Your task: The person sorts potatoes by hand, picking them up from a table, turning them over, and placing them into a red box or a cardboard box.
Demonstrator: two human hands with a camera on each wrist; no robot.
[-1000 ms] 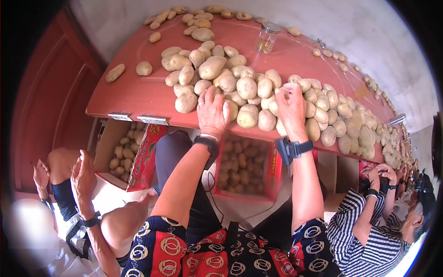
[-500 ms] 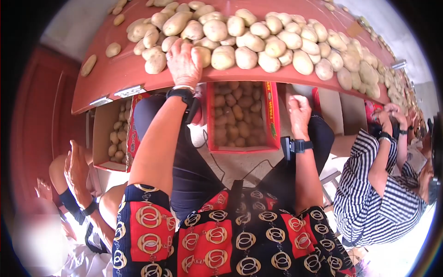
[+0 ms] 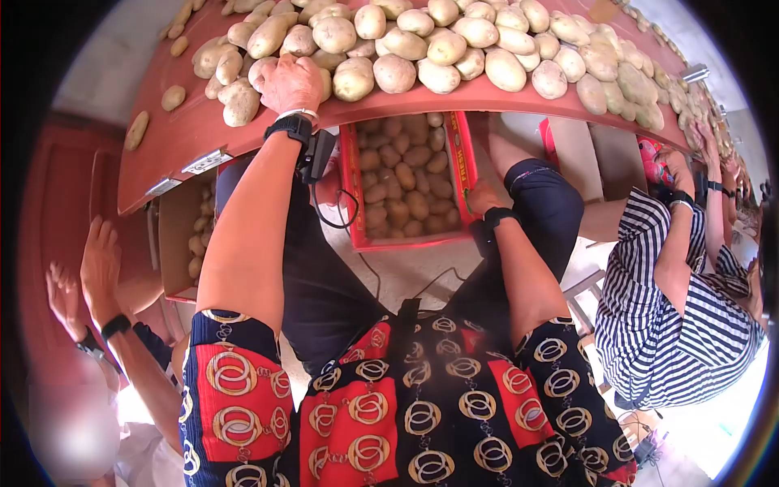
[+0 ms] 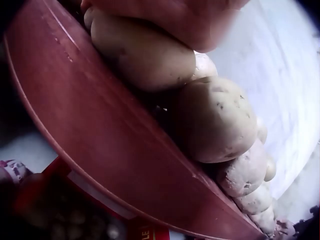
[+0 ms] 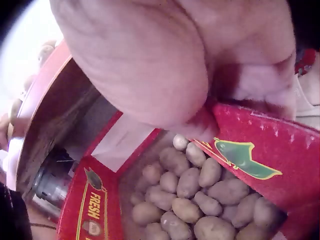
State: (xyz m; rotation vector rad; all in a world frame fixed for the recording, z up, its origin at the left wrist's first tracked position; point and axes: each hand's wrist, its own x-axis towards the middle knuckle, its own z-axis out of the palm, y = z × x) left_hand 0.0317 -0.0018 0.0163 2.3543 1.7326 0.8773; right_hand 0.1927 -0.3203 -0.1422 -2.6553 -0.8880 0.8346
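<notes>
In the head view, my left hand (image 3: 294,86) lies over the front-left edge of the potato pile, its fingers bent and their tips hidden. A potato (image 4: 145,55) sits right under that hand in the left wrist view; whether the fingers grip it, I cannot tell. Below the table, my right hand (image 3: 485,199) holds the right wall of a red box (image 3: 464,162). The right wrist view shows this hand (image 5: 145,65) curled over the box's red wall (image 5: 280,150), with several potatoes (image 5: 187,210) inside the box.
Many potatoes (image 3: 446,47) cover the red table (image 3: 203,130) along its front. Another box (image 3: 177,243) of potatoes stands under the table at left. People sit on both sides: raised hands (image 3: 101,268) at left, a striped sleeve (image 3: 641,235) at right. A cable (image 3: 430,282) crosses the floor.
My right hand has come off the pile, down to the box wall, and now holds it. The left hand stays at the pile. The head view has shifted, showing more of the area below the table.
</notes>
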